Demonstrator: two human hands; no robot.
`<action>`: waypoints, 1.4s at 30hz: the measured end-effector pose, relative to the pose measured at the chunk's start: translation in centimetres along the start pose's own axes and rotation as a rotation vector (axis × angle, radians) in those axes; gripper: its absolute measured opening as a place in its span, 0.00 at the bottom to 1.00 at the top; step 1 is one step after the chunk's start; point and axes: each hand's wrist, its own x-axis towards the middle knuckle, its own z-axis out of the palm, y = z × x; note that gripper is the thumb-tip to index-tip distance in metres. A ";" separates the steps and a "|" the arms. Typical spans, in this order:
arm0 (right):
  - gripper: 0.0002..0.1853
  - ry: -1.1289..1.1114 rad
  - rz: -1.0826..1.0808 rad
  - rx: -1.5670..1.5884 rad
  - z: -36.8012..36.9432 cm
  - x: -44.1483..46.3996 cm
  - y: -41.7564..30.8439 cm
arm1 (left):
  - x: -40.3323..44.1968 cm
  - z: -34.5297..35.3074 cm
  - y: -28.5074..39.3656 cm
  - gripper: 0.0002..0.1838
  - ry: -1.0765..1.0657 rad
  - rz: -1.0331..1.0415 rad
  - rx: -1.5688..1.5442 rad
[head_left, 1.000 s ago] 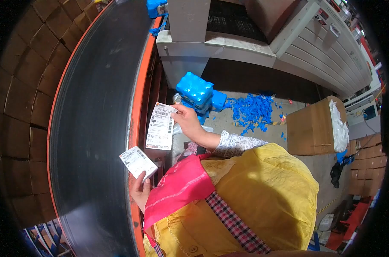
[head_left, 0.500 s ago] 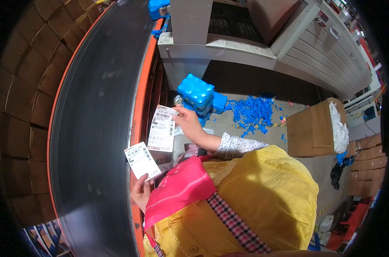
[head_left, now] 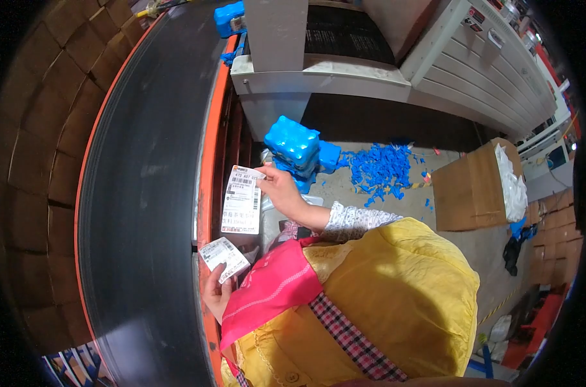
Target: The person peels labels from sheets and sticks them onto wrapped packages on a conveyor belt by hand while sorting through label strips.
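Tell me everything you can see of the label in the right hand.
This label is a white, rectangular, paper-like sheet, densely printed: "470 A07" near the top, a barcode beneath, another down one long edge, larger characters lower down. It looks flat, held up with its printed face toward the camera. The right hand pinches it near an upper corner; nothing else visibly touches it.

Yellow apron (head_left: 396, 297), pink panel (head_left: 273, 277), black belt (head_left: 151, 168).

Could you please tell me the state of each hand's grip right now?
Left hand: closed, holding the lower label.
Right hand: closed, holding the upper label.
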 end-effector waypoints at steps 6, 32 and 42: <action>0.13 0.026 -0.015 0.052 -0.3 0.0 0.5 | -0.1 -0.4 -0.2 0.17 -0.055 0.002 0.082; 0.14 0.101 -0.030 -0.054 -0.5 -0.5 2.2 | 0.4 -1.5 0.6 0.15 0.009 -0.029 0.089; 0.14 0.124 0.021 -0.004 0.4 -0.8 0.5 | 0.3 -1.6 1.3 0.16 -0.004 0.077 0.100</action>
